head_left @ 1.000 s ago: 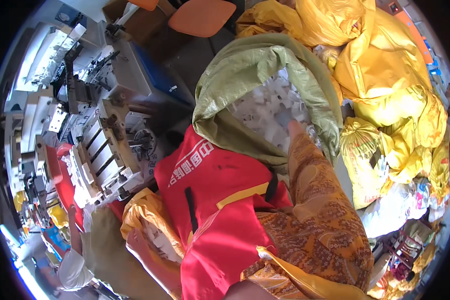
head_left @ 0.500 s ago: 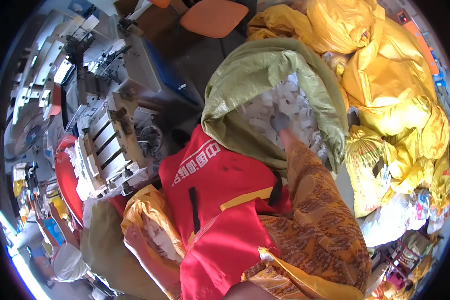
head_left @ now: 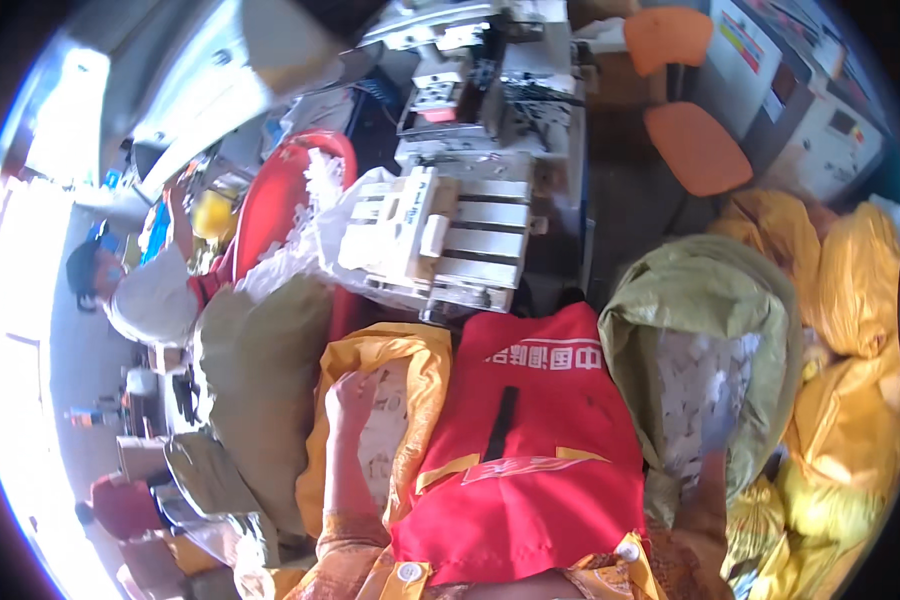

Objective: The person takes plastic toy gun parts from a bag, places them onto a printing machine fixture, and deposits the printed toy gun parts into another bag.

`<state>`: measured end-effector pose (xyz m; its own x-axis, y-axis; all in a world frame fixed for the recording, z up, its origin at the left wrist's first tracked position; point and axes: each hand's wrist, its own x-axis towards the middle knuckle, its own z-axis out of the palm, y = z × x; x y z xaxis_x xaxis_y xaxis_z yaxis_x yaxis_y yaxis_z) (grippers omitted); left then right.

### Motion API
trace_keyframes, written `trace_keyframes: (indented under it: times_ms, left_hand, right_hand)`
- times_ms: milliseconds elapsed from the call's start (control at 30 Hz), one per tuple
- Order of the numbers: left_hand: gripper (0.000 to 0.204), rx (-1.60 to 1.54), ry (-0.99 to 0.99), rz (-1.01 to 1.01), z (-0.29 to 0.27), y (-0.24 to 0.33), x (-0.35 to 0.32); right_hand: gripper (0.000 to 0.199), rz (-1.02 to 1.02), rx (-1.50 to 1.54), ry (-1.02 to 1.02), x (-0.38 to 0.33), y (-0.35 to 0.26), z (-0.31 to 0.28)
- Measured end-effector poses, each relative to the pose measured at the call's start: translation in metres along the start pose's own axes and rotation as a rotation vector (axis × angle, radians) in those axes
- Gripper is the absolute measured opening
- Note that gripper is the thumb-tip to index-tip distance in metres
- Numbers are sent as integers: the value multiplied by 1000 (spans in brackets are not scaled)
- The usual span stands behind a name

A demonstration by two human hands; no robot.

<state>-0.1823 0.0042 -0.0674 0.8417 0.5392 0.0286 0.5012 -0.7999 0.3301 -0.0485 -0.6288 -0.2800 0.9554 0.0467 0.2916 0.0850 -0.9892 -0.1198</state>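
Observation:
My left hand [head_left: 352,396] is at the left side of the mouth of a yellow sack [head_left: 425,350], its fingers curled closed. Whatever it may hold is too small to make out. Inside that sack lie small white pieces [head_left: 388,425]. On my right, an open green woven sack [head_left: 695,275] holds more small white plastic-looking pieces [head_left: 698,370]. My right hand [head_left: 713,425] reaches down into it, blurred, so its fingers cannot be read. A red apron [head_left: 530,430] covers my lap between the two sacks.
Ahead stands a machine with a slotted pale bed [head_left: 485,240]. A red basin [head_left: 290,195] with white pieces is left of it. An orange chair [head_left: 698,150] is at far right, and yellow sacks [head_left: 855,410] are stacked on the right. Another person [head_left: 155,300] sits at left.
The view has swung left and up, so the sacks now appear farther right and lower. My left hand is now plainly visible at the yellow sack; my right hand remains in the green sack.

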Motion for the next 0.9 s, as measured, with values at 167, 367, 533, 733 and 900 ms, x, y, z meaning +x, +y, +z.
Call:
trace_keyframes:
  times_ms: [167,367,533,733,900]
  left_hand:
    - [14,-2,48,51,8,2,25]
    - [15,-169,335,177,-12,31,55]
    - [15,-358,393,169,-18,40,72]
    - [14,-426,408,187,-2,37,78]
    - [14,-541,384,223,1,39,78]
  right_hand:
    - [23,193,621,-408,-24,-93,-59]
    - [22,-87,713,-464,-34,-159,-51]
    - [30,215,934,-672,-51,-145,-11]
    - [23,440,930,-693,-28,-184,-73]
    - [26,506,1414,-750,-23,-161,-67]
